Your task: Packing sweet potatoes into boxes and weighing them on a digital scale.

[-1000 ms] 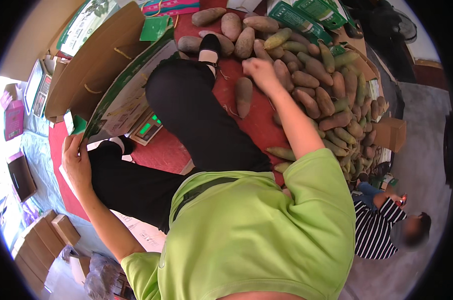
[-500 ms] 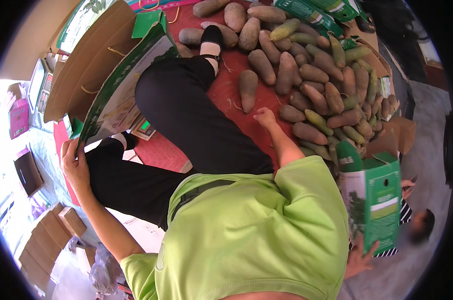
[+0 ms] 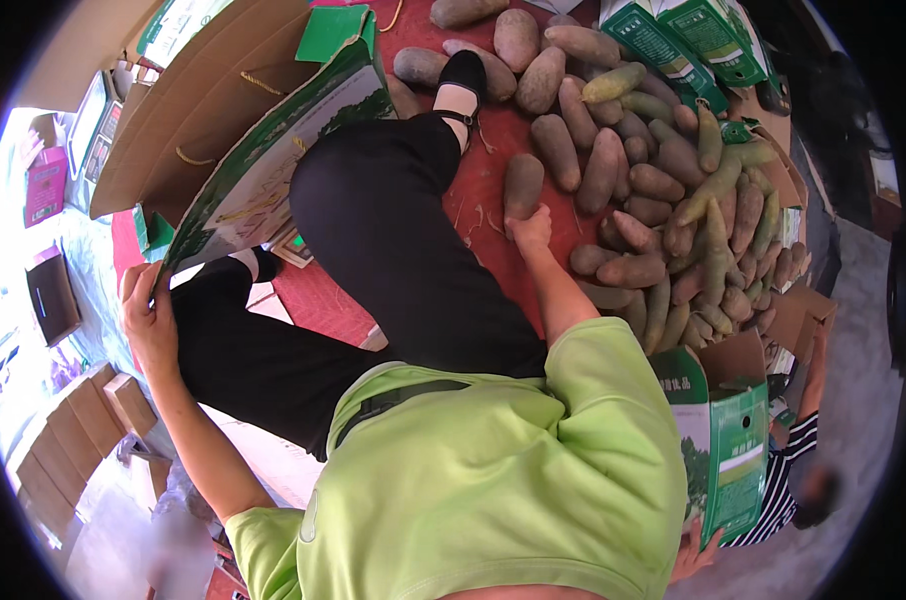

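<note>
My right hand (image 3: 530,230) is closed on the lower end of a dirt-brown radish (image 3: 523,186), which stands out at the left side of a pile of radishes (image 3: 623,180) on a red surface (image 3: 493,270). With fingers bent over its near edge, my left hand (image 3: 151,318) grips a green-and-white cardboard carton (image 3: 273,185). The carton leans beside my left leg with its brown inside and rope handles showing. Soil covers most radishes; several look green.
Green cartons (image 3: 673,50) lie behind the pile. At the right, another person's hand (image 3: 695,555) holds an upright open green carton (image 3: 738,450); a person in a striped top (image 3: 788,480) is beyond it. A small scale (image 3: 295,247) sits by my leg. Brown boxes (image 3: 83,425) stand lower left.
My right hand has moved forward from beside the radish and closed on its lower end. My left hand keeps its hold. The open carton at the right has moved nearer to me.
</note>
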A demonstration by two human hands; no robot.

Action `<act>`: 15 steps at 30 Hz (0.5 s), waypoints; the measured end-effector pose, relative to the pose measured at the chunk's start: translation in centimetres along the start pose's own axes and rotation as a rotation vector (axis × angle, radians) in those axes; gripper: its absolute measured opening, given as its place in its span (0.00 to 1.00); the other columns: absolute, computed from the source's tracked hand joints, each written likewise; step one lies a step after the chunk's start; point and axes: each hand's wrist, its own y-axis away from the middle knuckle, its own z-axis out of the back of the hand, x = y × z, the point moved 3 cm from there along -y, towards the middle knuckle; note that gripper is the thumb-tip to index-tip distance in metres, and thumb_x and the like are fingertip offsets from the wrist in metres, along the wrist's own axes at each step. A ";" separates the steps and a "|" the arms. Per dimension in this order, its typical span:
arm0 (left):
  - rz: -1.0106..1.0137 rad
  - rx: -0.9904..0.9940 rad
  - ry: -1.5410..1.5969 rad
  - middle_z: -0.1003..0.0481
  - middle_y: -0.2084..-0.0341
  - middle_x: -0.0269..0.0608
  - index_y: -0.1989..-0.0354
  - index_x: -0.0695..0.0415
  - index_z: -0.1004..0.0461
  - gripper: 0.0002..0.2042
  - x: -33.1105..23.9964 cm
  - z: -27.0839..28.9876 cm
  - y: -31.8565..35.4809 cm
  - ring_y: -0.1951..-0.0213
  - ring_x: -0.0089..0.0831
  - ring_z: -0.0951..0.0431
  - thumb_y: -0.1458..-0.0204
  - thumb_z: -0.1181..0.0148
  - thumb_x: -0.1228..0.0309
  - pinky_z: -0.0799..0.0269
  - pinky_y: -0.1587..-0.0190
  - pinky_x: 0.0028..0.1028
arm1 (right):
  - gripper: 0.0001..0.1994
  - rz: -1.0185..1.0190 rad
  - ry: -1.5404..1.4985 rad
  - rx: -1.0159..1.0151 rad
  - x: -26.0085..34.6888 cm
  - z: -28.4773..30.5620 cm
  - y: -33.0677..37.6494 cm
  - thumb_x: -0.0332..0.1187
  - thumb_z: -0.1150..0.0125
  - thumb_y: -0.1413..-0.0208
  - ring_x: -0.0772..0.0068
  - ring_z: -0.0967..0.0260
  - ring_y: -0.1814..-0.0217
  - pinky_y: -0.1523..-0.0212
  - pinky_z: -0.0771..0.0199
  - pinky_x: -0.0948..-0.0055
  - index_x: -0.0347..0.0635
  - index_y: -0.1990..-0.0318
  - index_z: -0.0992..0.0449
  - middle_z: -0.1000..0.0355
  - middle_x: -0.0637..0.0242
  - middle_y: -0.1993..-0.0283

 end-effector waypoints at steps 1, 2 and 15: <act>-0.013 -0.018 0.017 0.26 0.67 0.43 0.62 0.62 0.25 0.07 -0.1 0.0 0.0 0.64 0.39 0.25 0.50 0.42 0.81 0.31 0.62 0.30 | 0.43 -0.017 0.032 0.031 0.4 -0.1 0.0 0.37 0.25 0.64 0.52 0.36 0.39 0.41 0.34 0.60 0.41 0.39 0.42 0.35 0.50 0.41; -0.026 -0.036 0.032 0.27 0.68 0.43 0.63 0.61 0.24 0.07 -0.3 0.1 0.0 0.65 0.40 0.25 0.51 0.42 0.81 0.32 0.63 0.31 | 0.45 -0.034 0.065 0.063 0.7 -0.2 0.1 0.38 0.26 0.62 0.50 0.38 0.37 0.39 0.36 0.59 0.43 0.36 0.47 0.38 0.50 0.39; 0.052 -0.022 0.027 0.27 0.71 0.39 0.65 0.57 0.22 0.05 -1.8 1.0 -0.6 0.67 0.38 0.24 0.51 0.41 0.77 0.30 0.64 0.31 | 0.53 0.034 -0.202 0.042 -0.4 -1.1 -1.7 0.34 0.25 0.68 0.51 0.37 0.37 0.39 0.36 0.62 0.35 0.34 0.53 0.36 0.46 0.41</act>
